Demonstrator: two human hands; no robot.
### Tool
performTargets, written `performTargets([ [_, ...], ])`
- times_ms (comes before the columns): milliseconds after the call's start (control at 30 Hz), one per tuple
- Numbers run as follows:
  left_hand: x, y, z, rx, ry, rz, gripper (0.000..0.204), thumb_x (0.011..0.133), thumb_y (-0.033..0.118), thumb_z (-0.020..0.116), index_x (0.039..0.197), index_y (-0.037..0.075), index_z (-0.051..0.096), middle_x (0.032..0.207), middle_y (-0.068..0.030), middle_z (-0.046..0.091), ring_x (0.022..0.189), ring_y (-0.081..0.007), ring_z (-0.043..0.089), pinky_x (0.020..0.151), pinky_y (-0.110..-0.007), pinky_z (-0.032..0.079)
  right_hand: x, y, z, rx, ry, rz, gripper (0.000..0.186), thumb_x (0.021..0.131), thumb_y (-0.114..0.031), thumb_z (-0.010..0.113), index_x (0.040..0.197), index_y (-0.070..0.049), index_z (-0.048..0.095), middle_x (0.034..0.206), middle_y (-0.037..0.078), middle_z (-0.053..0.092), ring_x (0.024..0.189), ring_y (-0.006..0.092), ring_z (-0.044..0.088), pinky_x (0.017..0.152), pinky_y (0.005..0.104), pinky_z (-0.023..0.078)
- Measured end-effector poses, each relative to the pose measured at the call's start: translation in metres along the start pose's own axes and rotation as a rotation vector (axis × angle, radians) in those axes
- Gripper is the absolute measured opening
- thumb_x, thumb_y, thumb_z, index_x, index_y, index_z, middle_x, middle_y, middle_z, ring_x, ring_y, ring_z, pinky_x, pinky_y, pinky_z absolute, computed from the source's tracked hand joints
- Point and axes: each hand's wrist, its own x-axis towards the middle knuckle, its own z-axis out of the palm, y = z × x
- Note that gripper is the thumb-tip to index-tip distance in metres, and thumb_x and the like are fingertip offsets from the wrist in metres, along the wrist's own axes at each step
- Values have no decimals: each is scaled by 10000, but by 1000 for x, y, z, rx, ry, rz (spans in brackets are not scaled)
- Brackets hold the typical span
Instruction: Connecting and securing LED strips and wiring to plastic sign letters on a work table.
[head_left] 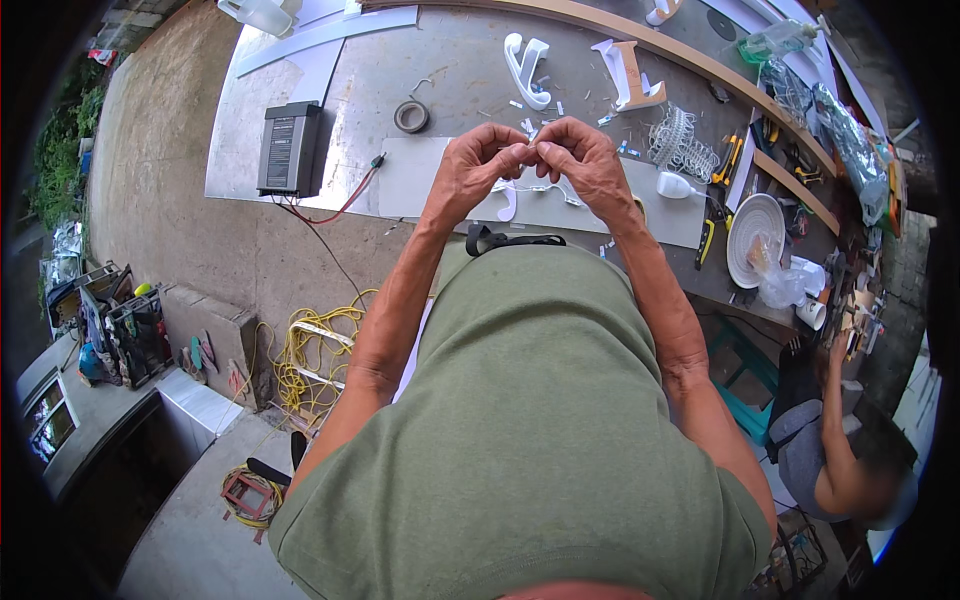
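My left hand (pixel 482 165) and my right hand (pixel 585 165) meet over the near edge of the metal table. Thumbs and forefingers are pinched together tip to tip. Whatever small piece sits between them is too small to name. Below the fingers, a thin white wire (pixel 548 186) and a white-and-lilac curved piece (pixel 508 203) lie on a flat grey board (pixel 660 222). Beyond my hands stand a white curved letter shape (pixel 524 70) and a white-and-brown letter shape (pixel 630 78), with small white scraps scattered about.
On the left are a grey power supply box (pixel 290 148) with red and black leads and a tape roll (pixel 411 116). To the right lie coiled white wire (pixel 680 138), a white bottle (pixel 677 186), pliers (pixel 706 240) and a white plate (pixel 745 235). Another person (pixel 835 450) sits at far right.
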Motion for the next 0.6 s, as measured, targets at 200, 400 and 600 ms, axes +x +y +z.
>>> performTargets([
  [200,0,1,-2,206,11,20,251,928,209,732,1048,-11,726,865,-65,738,751,-87,653,656,-230,532,-5,1,1,-125,60,-19,134,956,-96,646,1069,-26,661,887,21,678,737,80,619,617,229,511],
  [400,-2,6,-2,297,74,-22,222,893,172,743,1011,-16,734,817,-56,730,734,-83,650,660,-226,527,-10,0,4,-449,138,-265,197,894,-68,692,1091,-54,681,917,32,685,729,84,631,590,243,508],
  [600,-4,12,4,363,53,-17,207,882,172,744,977,-12,743,802,-50,720,728,-89,645,665,-236,522,-10,-5,6,-626,130,-368,169,856,-38,705,1022,-66,698,920,34,674,711,101,630,580,262,507],
])
